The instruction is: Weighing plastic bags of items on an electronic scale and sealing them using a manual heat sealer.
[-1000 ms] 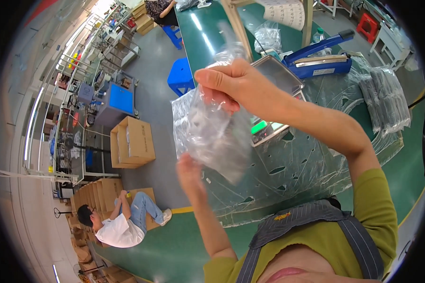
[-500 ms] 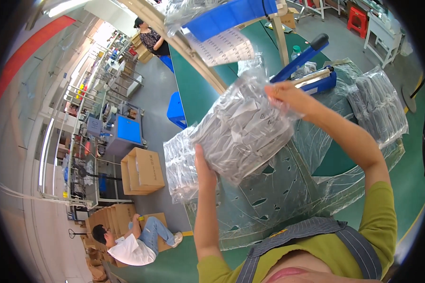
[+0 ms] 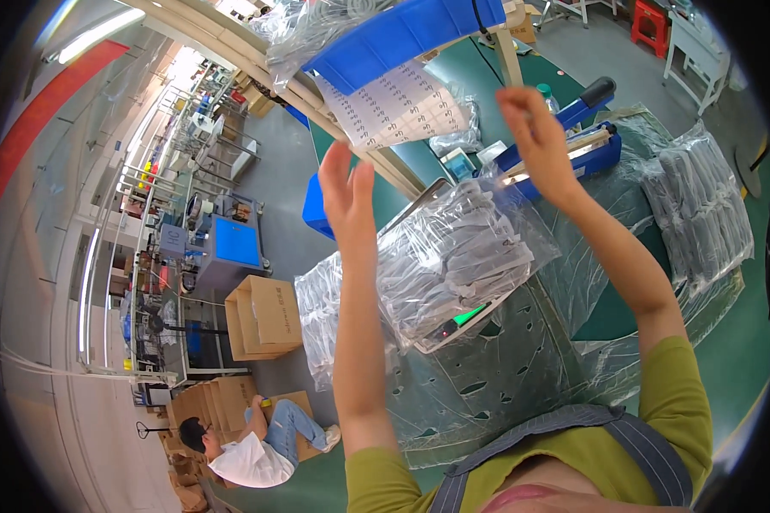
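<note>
A clear plastic bag of grey-white bundled pieces (image 3: 462, 248) lies flat in front of me. It rests on a pale-rimmed flat tray (image 3: 479, 327) with a lit green strip (image 3: 470, 315) at its near edge. Above the bag's left side, my left hand (image 3: 349, 195) is raised, fingers stretched and holding nothing. It is nearest to a white sheet of printed labels (image 3: 393, 107). My right hand (image 3: 541, 145), slightly blurred, is lifted with its fingers extended and empty, beside a blue bag sealer (image 3: 586, 158) whose dark-handled lever stands up. Neither hand touches the bag.
More filled clear bags lie at the left (image 3: 316, 321) and right (image 3: 697, 205) of the plastic-covered green table (image 3: 522, 376). A blue bin (image 3: 402, 47) sits on a beige frame overhead. An open carton (image 3: 265, 316) and a crouching person (image 3: 252, 457) are on the floor at left.
The bag has come down from my hands onto the tray, and both hands have let go of it. My hands have risen away, uncovering the green strip.
</note>
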A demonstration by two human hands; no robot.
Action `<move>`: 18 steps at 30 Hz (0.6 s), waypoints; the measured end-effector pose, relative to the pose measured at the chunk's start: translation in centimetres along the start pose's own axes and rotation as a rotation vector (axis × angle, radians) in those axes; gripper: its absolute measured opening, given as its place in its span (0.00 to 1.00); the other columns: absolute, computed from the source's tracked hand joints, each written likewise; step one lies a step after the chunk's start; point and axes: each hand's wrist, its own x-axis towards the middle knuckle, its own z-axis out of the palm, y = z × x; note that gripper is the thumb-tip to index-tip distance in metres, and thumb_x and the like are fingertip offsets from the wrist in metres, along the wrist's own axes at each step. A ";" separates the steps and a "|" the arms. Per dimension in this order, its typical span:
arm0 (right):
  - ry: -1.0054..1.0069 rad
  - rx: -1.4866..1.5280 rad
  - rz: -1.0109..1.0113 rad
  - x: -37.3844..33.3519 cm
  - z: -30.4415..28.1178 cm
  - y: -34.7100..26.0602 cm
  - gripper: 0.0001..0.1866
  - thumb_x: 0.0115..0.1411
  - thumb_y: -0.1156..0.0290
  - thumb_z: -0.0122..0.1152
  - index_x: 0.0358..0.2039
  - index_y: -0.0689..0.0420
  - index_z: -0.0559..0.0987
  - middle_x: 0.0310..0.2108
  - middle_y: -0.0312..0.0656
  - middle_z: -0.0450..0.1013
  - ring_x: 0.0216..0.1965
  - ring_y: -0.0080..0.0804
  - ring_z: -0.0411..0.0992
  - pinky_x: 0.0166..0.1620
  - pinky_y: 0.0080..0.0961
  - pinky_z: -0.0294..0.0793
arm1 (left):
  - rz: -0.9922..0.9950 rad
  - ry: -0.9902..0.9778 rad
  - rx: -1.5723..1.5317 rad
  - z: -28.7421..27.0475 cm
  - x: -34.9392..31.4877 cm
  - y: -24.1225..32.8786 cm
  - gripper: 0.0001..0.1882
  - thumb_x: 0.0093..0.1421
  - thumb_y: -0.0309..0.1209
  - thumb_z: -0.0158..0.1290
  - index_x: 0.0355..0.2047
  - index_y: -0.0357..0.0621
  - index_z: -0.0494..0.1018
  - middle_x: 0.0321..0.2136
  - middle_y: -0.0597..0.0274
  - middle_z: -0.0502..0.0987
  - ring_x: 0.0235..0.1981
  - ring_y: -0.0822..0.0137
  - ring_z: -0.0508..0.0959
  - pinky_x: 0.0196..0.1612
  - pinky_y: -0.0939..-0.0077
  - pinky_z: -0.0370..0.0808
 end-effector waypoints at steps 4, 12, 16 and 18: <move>-0.003 0.029 -0.324 0.3 0.9 -3.4 0.15 0.59 0.70 0.49 0.46 0.59 0.68 0.40 0.47 0.70 0.40 0.38 0.70 0.42 0.28 0.68 | -0.181 -0.179 -0.482 2.2 0.3 0.5 0.22 0.60 0.33 0.48 0.51 0.32 0.61 0.50 0.56 0.66 0.50 0.69 0.66 0.55 0.75 0.59; -0.226 -0.114 -0.300 -4.2 0.3 -6.1 0.21 0.53 0.73 0.56 0.49 0.55 0.68 0.47 0.47 0.66 0.49 0.43 0.65 0.48 0.31 0.65 | -0.268 -0.327 -0.785 2.0 -5.2 0.9 0.18 0.61 0.31 0.45 0.49 0.33 0.65 0.48 0.56 0.69 0.50 0.67 0.68 0.54 0.68 0.62; -0.086 -0.396 -0.584 -4.0 0.8 -6.4 0.19 0.47 0.72 0.62 0.43 0.53 0.73 0.49 0.42 0.65 0.54 0.45 0.59 0.54 0.39 0.58 | -0.296 -0.305 -0.886 2.5 -5.5 0.9 0.16 0.62 0.30 0.43 0.47 0.34 0.66 0.48 0.56 0.69 0.49 0.67 0.69 0.52 0.67 0.65; -0.104 -0.453 -0.628 -4.3 1.2 -6.9 0.18 0.46 0.71 0.62 0.41 0.52 0.75 0.47 0.41 0.66 0.53 0.43 0.60 0.54 0.41 0.57 | -0.276 -0.308 -0.882 2.6 -5.6 1.0 0.15 0.62 0.29 0.43 0.47 0.34 0.66 0.48 0.56 0.69 0.49 0.67 0.69 0.52 0.68 0.65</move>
